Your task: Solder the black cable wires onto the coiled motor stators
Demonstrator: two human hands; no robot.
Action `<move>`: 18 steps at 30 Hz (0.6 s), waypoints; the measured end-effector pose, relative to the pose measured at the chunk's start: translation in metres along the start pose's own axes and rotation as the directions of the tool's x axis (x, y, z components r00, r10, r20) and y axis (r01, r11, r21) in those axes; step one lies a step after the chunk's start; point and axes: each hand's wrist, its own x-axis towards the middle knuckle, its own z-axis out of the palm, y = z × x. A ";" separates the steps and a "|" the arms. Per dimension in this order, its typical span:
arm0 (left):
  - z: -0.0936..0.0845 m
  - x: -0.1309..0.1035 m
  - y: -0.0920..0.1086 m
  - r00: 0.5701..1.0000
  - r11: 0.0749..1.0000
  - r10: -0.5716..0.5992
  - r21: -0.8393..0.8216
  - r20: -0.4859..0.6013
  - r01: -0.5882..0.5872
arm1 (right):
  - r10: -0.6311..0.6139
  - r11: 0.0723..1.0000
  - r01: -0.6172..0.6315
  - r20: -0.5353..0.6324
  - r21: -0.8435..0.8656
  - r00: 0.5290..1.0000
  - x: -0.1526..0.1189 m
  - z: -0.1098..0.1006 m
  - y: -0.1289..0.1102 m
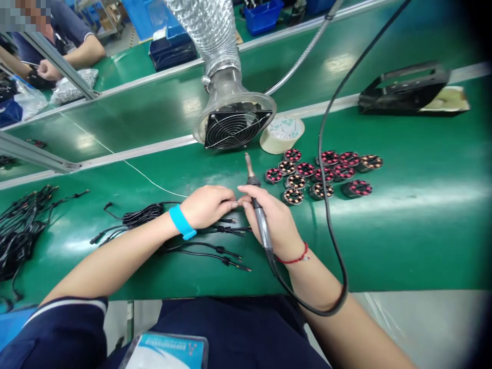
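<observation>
My left hand (205, 207), below a blue wristband, is closed in a pinch. A thin pale solder wire (148, 178) runs across the bench into it. My right hand (277, 223) is wrapped round a soldering iron (263, 225), whose tip points away from me, towards the fan. Its thumb and fingertips meet those of my left hand at a small pale end, too small to make out. Black cables (144, 215) with bare ends lie beneath and beside my left hand. Several round parts with red or tan dots (305, 169) stand right of the iron.
A fume duct with a black fan (234, 130) hangs over the bench, beside a tape roll (282, 134). The iron's cord (326, 205) loops past my right forearm. A black stand (407, 92) sits back right, more cables (26, 230) far left. Another person (82, 51) works opposite.
</observation>
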 end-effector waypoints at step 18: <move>0.016 0.007 -0.042 0.989 0.909 -0.141 -0.401 -0.050 0.109 | 0.191 0.819 -0.092 0.118 -0.567 0.974 0.026 -0.040 0.050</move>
